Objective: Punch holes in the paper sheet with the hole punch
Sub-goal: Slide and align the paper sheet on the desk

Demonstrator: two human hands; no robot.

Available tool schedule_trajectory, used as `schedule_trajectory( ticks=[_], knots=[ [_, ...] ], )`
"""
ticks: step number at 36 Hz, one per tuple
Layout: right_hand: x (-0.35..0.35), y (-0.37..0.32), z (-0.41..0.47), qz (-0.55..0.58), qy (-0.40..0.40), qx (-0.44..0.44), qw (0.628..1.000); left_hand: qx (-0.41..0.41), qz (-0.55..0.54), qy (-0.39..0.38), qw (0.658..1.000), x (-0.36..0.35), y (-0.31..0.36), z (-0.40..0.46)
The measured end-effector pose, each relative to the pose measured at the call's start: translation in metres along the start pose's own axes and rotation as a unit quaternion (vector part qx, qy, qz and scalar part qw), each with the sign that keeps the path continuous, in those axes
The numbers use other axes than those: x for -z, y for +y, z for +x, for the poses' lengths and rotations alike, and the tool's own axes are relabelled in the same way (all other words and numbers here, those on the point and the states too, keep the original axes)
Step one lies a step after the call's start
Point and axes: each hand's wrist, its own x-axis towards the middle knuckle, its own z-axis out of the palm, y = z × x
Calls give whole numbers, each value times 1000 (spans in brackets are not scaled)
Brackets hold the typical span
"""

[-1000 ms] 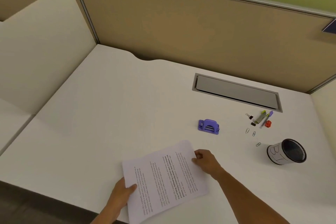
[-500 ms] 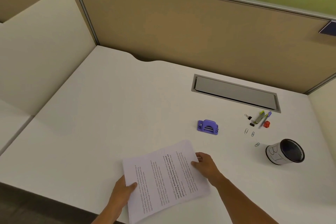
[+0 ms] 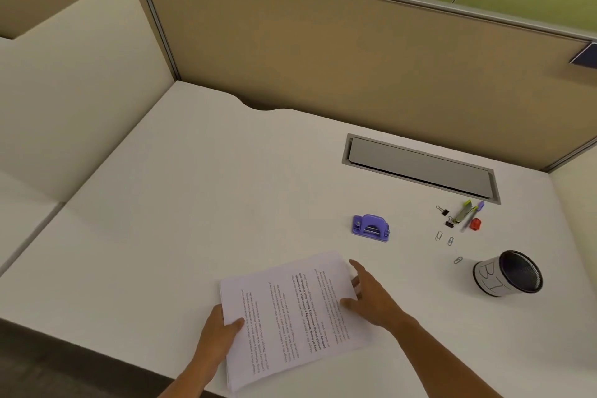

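Observation:
A printed paper sheet (image 3: 290,317) lies near the front edge of the white desk (image 3: 193,203). My left hand (image 3: 219,329) grips its left edge, thumb on top. At the sheet's right edge my right hand (image 3: 371,297) is open, fingers spread and lifted off the paper, index finger pointing away from me. The purple hole punch (image 3: 371,228) stands on the desk a short way beyond the sheet's far right corner, untouched.
To the right lie binder clips (image 3: 445,216), pens (image 3: 466,212), a small red object (image 3: 475,224) and three paper clips (image 3: 444,238). A black mesh cup (image 3: 507,273) lies on its side. A grey cable hatch (image 3: 420,168) sits at the back; partition walls (image 3: 323,52) enclose the desk.
My right hand has let go of the sheet's right edge and opened, fingers now spread above it. The left hand keeps its hold. The sheet has barely shifted.

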Motion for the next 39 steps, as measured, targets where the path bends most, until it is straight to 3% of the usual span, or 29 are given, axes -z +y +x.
schedule_trajectory(
  ticks=[6, 9, 13, 17, 19, 23, 28, 32, 39],
  knots=[
    [9, -6, 10, -183, 13, 50, 982, -65, 136, 95, 984, -4, 2, -4],
    [10, -21, 20, -257, 48, 83, 962, -150, 350, 186, 906, -9, -12, -7],
    [15, -42, 37, -308, 56, 119, 942, -317, 480, 126, 808, -35, -22, -18],
    [18, -54, 53, -339, 45, 127, 931, -329, 567, -23, 754, -78, -5, -31],
    [17, -56, 58, -350, 34, 131, 927, -345, 604, -59, 717, -100, 3, -33],
    [10, -55, 64, -373, 26, 160, 914, -351, 609, -82, 707, -122, 9, -29],
    [7, -52, 66, -354, 21, 170, 919, -349, 587, -96, 725, -115, -2, -11],
    [9, -50, 68, -351, 26, 181, 918, -388, 562, -64, 727, -113, -8, -4],
    [14, -53, 69, -350, 20, 184, 918, -376, 561, -58, 735, -113, -10, -3]
  ],
)
